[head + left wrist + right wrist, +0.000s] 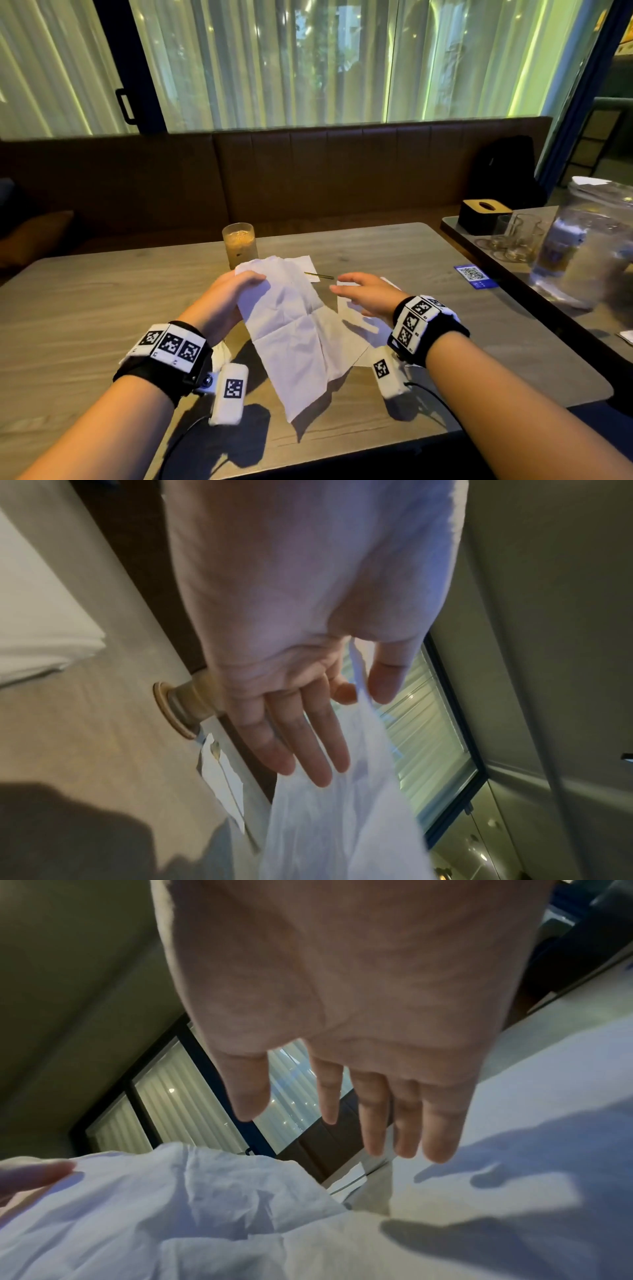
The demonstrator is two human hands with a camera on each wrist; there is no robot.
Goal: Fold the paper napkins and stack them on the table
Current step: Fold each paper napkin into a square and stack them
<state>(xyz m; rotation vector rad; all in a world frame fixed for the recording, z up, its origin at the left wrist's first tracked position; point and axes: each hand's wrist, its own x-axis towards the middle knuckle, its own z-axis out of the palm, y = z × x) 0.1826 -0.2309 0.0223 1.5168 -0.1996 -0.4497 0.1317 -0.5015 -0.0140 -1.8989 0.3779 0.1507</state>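
Observation:
An unfolded, creased white napkin hangs above the wooden table. My left hand pinches its top corner between thumb and forefinger; in the left wrist view the left hand keeps its other fingers straight behind the napkin. My right hand hovers just right of the sheet, holding nothing. In the right wrist view the right hand has spread fingers above more white napkins lying flat on the table. These loose napkins lie under my right wrist.
An iced drink glass stands behind the napkin, beside a paper slip and a thin stick. A blue QR card lies at right. The neighbouring table carries glasses, a tissue box and a jug. A folded white pile shows in the left wrist view.

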